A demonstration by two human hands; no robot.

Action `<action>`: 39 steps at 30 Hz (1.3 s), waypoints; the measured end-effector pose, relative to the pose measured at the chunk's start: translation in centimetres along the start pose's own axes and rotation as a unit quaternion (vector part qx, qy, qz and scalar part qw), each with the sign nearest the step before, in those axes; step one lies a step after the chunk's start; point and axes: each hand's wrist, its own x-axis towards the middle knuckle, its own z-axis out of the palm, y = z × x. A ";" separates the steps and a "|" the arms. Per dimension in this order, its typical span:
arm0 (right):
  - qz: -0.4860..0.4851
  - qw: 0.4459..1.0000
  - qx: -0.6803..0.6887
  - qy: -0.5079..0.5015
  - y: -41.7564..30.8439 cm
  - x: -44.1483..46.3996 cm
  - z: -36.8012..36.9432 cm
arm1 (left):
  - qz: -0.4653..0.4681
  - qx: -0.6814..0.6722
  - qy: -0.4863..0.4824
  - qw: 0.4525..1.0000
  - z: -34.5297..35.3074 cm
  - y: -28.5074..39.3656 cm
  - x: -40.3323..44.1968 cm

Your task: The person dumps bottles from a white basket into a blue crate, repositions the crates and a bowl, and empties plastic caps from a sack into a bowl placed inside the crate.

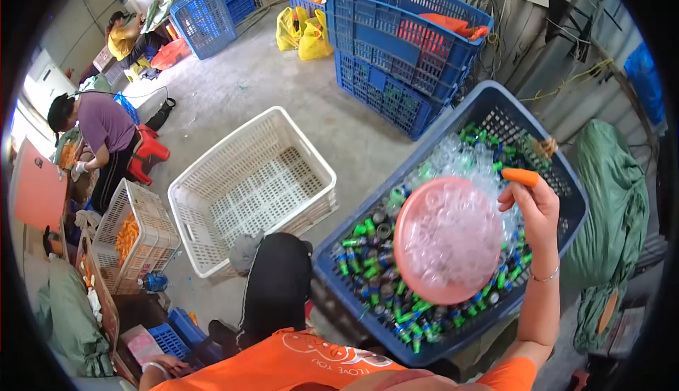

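My right hand (532, 203) is raised over the right side of a pink basin (404, 249), with its fingers bent inward. An orange cover (520, 177), which looks like a finger cot, sits on one finger. Whatever is between the fingertips is too small or clear to make out. Clear plastic pieces (453, 239) fill the basin, which rests on small green, blue and dark pieces (368, 257) in a dark blue crate (488, 94). My left hand (173, 366) is low at the left, beside a blue basket (168, 340) and a pink-and-white box (140, 345); its fingers are mostly hidden.
A white crate (185, 186) stands on the floor ahead. Stacked blue crates (382, 37) are behind it, near yellow bags (311, 37). At left, a person in purple (106, 122) works beside a crate of orange pieces (129, 239). Another person (124, 37) sits farther back. Green sacks (608, 200) lie right.
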 end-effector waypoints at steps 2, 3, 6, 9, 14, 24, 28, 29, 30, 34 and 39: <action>0.007 1.000 0.006 -0.024 -0.5 3.6 -0.8 | 0.000 0.051 0.043 0.998 -0.5 2.2 -5.0; 0.026 0.999 0.017 -0.035 -0.8 5.1 -0.9 | 0.001 0.071 0.064 0.995 -1.0 3.3 -7.4; 0.077 0.993 0.039 -0.074 -2.1 9.7 -1.0 | 0.011 0.113 0.111 0.987 -2.0 4.9 -14.2; 0.138 0.982 0.038 -0.126 -3.9 12.4 -1.3 | 0.017 0.137 0.150 0.979 -3.5 5.6 -21.0; 0.227 0.958 -0.037 -0.170 -7.6 13.2 -3.0 | 0.024 0.153 0.180 0.971 -6.1 4.2 -30.8; 0.203 0.861 -0.363 -0.292 -12.5 4.0 -5.3 | 0.073 0.098 0.085 0.989 -11.1 4.1 -34.8; 0.311 0.810 -0.375 -0.326 -14.2 0.9 -4.2 | 0.110 0.084 0.042 0.989 -13.3 7.9 -34.4; 0.315 0.811 -0.375 -0.321 -14.2 0.0 -3.8 | 0.117 0.085 0.033 0.989 -13.8 9.0 -34.3; 0.340 0.808 -0.361 -0.318 -14.0 -0.8 -3.3 | 0.126 0.083 0.024 0.988 -14.1 9.9 -34.1; 0.381 0.796 -0.344 -0.322 -13.3 -0.1 -1.0 | 0.147 0.071 -0.013 0.986 -14.4 13.0 -33.1; 0.320 0.839 -0.310 -0.313 -10.4 0.0 1.9 | 0.142 0.071 -0.039 0.987 -14.0 15.5 -31.6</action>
